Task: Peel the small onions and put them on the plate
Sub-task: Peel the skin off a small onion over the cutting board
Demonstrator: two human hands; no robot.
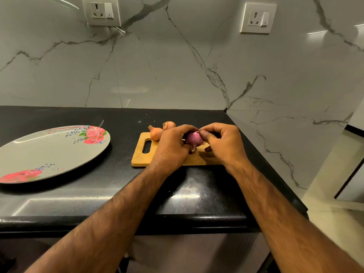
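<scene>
A small purple onion (194, 138), mostly bare of skin, is held just above the wooden cutting board (141, 154). My left hand (173, 144) grips it from the left. My right hand (222, 140) pinches its top with thumb and fingers. A scrap of skin hangs under the onion. Two unpeeled brown onions lie at the board's far edge: one (156, 133) on the board's corner, the other (169, 125) just behind it. The grey plate with pink roses (49, 152) sits on the counter to the left, with nothing on it.
The black counter (122, 119) ends at a marble wall behind and drops off just right of the board. Two wall sockets (101, 10) (258, 17) are on the wall above. A pale floor shows at the far right.
</scene>
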